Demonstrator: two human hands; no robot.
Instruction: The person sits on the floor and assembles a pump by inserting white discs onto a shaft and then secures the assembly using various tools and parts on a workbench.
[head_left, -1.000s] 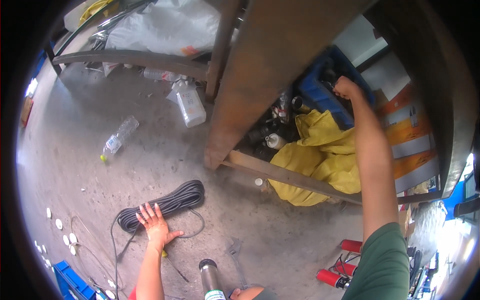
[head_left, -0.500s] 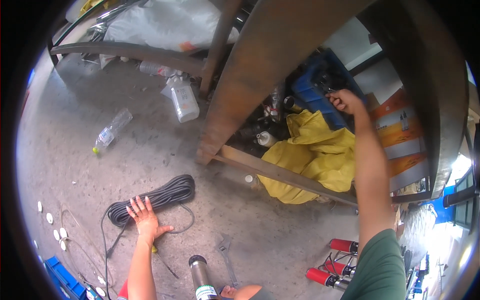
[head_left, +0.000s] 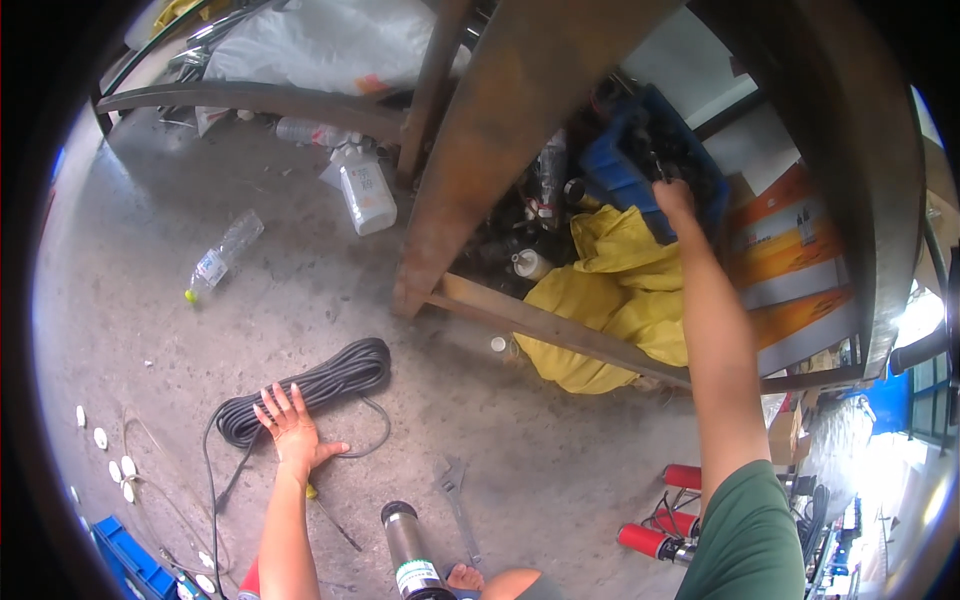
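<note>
Left hand (head_left: 290, 430) flat, fingers spread, on black cable coil (head_left: 310, 388) on floor | right hand (head_left: 675, 198) in blue bin (head_left: 640, 165) under bench, grip unclear | risk: braced palm slips on cable

I am in a workshop or storage yard, as shown by the bare concrete floor (head_left: 560, 470), the rusted steel frame (head_left: 520, 130), a coiled black cable (head_left: 310, 385), a wrench (head_left: 455, 490), a blue crate (head_left: 640, 160) of dark parts, red cylinders (head_left: 650, 540) and discarded plastic bottles (head_left: 222, 255).
</note>
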